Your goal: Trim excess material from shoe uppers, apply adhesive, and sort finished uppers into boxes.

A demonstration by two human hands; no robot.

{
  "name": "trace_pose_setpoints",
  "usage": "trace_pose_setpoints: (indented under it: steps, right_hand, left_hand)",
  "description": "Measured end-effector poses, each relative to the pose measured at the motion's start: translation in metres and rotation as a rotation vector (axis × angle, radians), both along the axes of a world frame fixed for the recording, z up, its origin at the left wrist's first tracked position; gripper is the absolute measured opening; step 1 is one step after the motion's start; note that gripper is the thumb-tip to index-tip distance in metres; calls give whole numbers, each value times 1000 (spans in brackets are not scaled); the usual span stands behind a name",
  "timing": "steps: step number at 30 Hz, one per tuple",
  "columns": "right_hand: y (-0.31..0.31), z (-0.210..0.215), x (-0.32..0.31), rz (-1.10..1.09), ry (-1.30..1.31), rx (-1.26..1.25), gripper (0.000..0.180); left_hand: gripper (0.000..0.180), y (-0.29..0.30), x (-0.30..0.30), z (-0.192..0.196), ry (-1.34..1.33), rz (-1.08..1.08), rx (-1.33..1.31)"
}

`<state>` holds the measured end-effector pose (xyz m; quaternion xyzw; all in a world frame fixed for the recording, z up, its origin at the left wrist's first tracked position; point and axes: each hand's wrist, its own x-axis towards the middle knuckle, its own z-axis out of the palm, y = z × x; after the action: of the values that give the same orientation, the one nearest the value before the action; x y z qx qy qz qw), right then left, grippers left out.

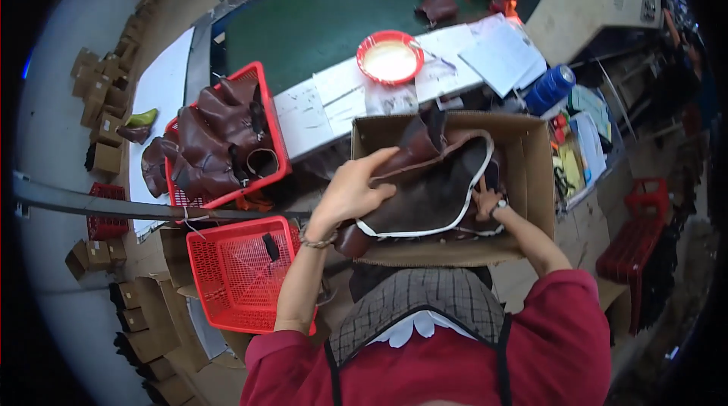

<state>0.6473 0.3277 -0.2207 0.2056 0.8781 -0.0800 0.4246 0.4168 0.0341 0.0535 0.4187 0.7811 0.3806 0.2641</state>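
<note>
An open cardboard box [527, 178] stands right in front of me, holding brown leather boot uppers [421, 141]. Across them lies a large dark piece [425, 197] with a white edge, which looks like the opened lining of an upper. My left hand [360, 184] rests over its left side, thumb and forefinger spread apart; the other fingers are partly hidden. Inside the box's right side, my right hand [487, 203] has fingers stretched out beside the white edge, touching the leather. A rounded brown leather end [354, 241] pokes out under my left wrist.
A red basket [265, 103] piled with boot uppers stands left, above another red basket [243, 273]. Beyond the box, a red bowl [390, 58] of whitish paste sits beside a green conveyor belt [303, 23]. A blue can [552, 87] stands right. A metal bar [136, 209] crosses left.
</note>
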Motion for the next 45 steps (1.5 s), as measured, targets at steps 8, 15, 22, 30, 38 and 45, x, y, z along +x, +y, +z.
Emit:
trace_pose_setpoints:
  steps: [8, 15, 22, 30, 38, 45]
  right_hand:
    - [14, 34, 1, 144, 290, 4, 95]
    - [-13, 189, 18, 30, 540, -123, 69]
    - [-11, 286, 58, -429, 943, -582, 64]
    - [35, 140, 143, -799, 1312, -367, 49]
    - [-17, 161, 78, -913, 1541, -504, 49]
    - [-71, 163, 47, -970, 1545, -769, 49]
  left_hand:
    - [75, -60, -3, -9, -481, 391, 376]
    - [68, -156, -23, -10, -606, 748, 560]
    - [66, -204, -30, -32, -616, 873, 668]
    - [64, -193, -38, -35, -746, 785, 696]
    - [61, -188, -44, -31, -748, 685, 766]
    - [39, -176, -25, -32, -885, 726, 998]
